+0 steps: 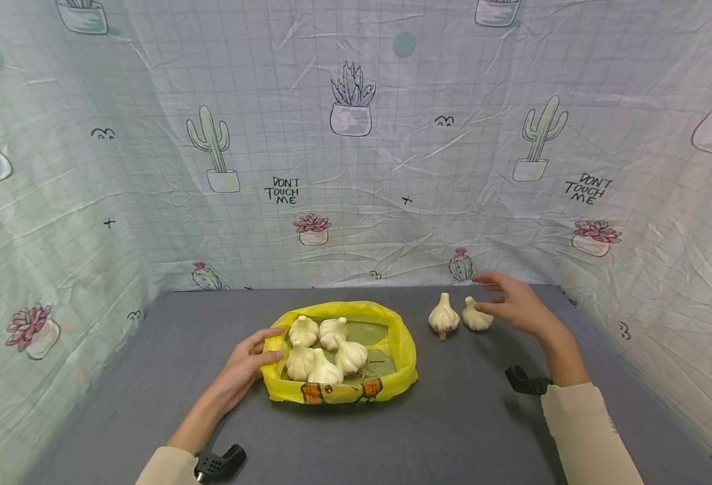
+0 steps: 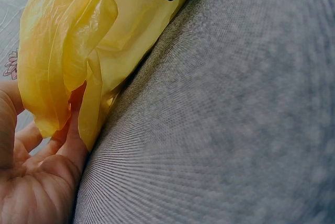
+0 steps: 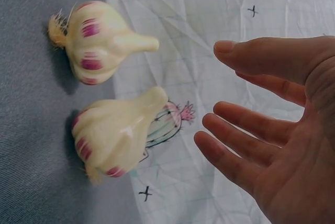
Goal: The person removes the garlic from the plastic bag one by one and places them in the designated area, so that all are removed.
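Observation:
A yellow plastic bag [image 1: 405,347] with its rim rolled open stands on the table, holding several garlic bulbs [image 1: 325,369]. At the bag's left side my left hand [image 1: 243,369] grips the rim, thumb over the edge and other fingers against the outside, partly hidden by the folds in the left wrist view. Two more bulbs lie right of the bag: one with a root tuft [image 3: 99,43] and another [image 1: 475,316] farther right. Beside that farther bulb hovers my right hand [image 1: 516,306], fingers spread and apart from it in the right wrist view.
The grey table [image 1: 452,417] runs back to a patterned curtain [image 1: 362,175], which also hangs at both sides. The two loose bulbs lie close together near the table's back edge.

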Action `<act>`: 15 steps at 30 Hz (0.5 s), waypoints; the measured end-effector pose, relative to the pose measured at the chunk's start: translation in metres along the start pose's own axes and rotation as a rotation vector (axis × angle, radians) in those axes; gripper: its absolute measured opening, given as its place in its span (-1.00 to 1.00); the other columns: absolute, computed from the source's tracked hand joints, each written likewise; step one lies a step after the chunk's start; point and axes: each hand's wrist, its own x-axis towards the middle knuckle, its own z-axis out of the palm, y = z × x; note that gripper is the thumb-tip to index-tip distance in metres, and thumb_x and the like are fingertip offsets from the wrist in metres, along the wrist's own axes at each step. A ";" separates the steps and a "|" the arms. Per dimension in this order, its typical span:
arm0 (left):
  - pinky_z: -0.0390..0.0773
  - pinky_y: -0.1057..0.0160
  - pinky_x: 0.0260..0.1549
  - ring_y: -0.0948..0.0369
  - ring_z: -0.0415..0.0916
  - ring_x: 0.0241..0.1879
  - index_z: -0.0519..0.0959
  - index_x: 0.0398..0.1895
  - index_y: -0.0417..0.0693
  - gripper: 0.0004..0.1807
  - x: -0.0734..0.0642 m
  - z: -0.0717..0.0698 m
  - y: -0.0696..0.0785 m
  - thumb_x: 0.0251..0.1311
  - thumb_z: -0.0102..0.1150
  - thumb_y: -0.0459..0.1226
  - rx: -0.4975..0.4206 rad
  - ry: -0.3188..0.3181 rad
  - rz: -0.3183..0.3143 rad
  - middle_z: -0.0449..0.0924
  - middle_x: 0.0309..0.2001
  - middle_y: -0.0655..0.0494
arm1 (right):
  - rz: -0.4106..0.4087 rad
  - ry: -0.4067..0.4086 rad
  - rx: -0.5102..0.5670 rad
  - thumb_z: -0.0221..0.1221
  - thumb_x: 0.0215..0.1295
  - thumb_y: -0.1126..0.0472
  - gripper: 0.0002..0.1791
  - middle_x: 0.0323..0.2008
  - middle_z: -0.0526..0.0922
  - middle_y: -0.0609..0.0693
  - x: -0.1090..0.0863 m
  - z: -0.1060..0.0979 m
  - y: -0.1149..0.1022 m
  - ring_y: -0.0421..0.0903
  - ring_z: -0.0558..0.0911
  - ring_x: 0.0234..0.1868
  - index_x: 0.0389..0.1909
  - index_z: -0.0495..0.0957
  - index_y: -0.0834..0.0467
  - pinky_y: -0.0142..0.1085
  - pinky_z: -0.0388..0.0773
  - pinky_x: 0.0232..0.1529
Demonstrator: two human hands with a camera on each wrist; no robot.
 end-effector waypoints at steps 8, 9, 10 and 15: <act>0.65 0.22 -0.01 0.09 0.55 0.17 0.31 0.53 -0.05 -0.36 0.001 -0.001 -0.001 0.43 0.23 -0.21 0.008 -0.002 0.007 0.07 0.60 -0.22 | -0.020 0.008 -0.004 0.28 0.43 0.19 -0.39 0.43 0.39 0.33 -0.002 -0.002 -0.009 0.40 0.40 0.41 0.44 0.38 0.21 0.24 0.51 0.26; 0.65 0.22 -0.01 0.10 0.55 0.16 0.31 0.53 -0.05 -0.36 0.001 -0.001 -0.001 0.43 0.23 -0.21 0.007 -0.002 0.007 0.08 0.60 -0.22 | -0.023 0.007 -0.007 0.28 0.44 0.19 -0.39 0.44 0.39 0.33 -0.002 -0.002 -0.011 0.41 0.40 0.41 0.44 0.38 0.21 0.25 0.51 0.25; 0.65 0.22 -0.01 0.10 0.56 0.15 0.30 0.53 -0.05 -0.35 0.001 -0.001 -0.001 0.43 0.23 -0.21 0.005 -0.004 0.007 0.10 0.59 -0.23 | -0.022 0.005 -0.005 0.28 0.44 0.19 -0.39 0.44 0.38 0.33 -0.002 -0.002 -0.012 0.41 0.40 0.41 0.45 0.37 0.21 0.25 0.51 0.25; 0.67 0.20 -0.02 0.13 0.59 0.12 0.28 0.54 -0.06 -0.34 0.000 -0.001 -0.001 0.44 0.22 -0.22 -0.012 -0.013 0.008 0.24 0.52 -0.26 | -0.031 -0.005 0.000 0.27 0.45 0.18 -0.38 0.46 0.35 0.33 -0.001 -0.003 -0.015 0.40 0.40 0.42 0.45 0.36 0.21 0.25 0.50 0.27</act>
